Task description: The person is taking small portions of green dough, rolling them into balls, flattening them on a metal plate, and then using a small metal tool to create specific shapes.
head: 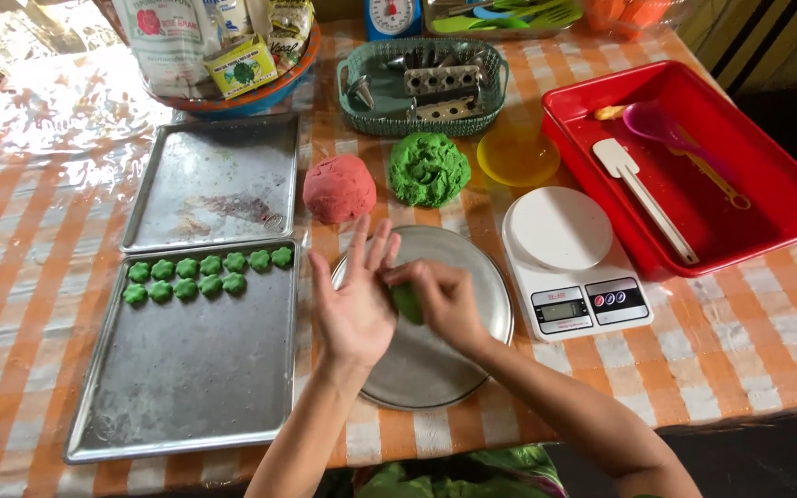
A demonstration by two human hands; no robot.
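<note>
1. While I watch from the head camera, my left hand (354, 304) is spread flat, palm up, fingers fanned, and my right hand (443, 300) curls its fingers over one small green dough piece (408, 302), pressing it against the left palm; both hands hover over one round metal plate (445, 369).
2. To the left I count two metal baking trays: the near tray (191, 387) carries twelve small green dough shapes (197, 277) in two rows, seven behind and five in front; the far tray (219, 180) shows only smears.
3. Beyond the plate sit two dough balls, one red dough ball (339, 188) and one green dough ball (429, 169), just apart.
4. One white kitchen scale (572, 263) stands just right of the plate, with one yellow lid (517, 155) behind it.
5. One red tub (767, 175) on the right holds one white spatula (643, 198) and one purple spoon (661, 124).
6. One teal basket (371, 111) holds metal moulds; I cannot count them.
7. At far left, one bowl (251, 100) holds several packages: a white bag with a pink round mark, a small yellow-and-green box (242, 66), others partly hidden.
</note>
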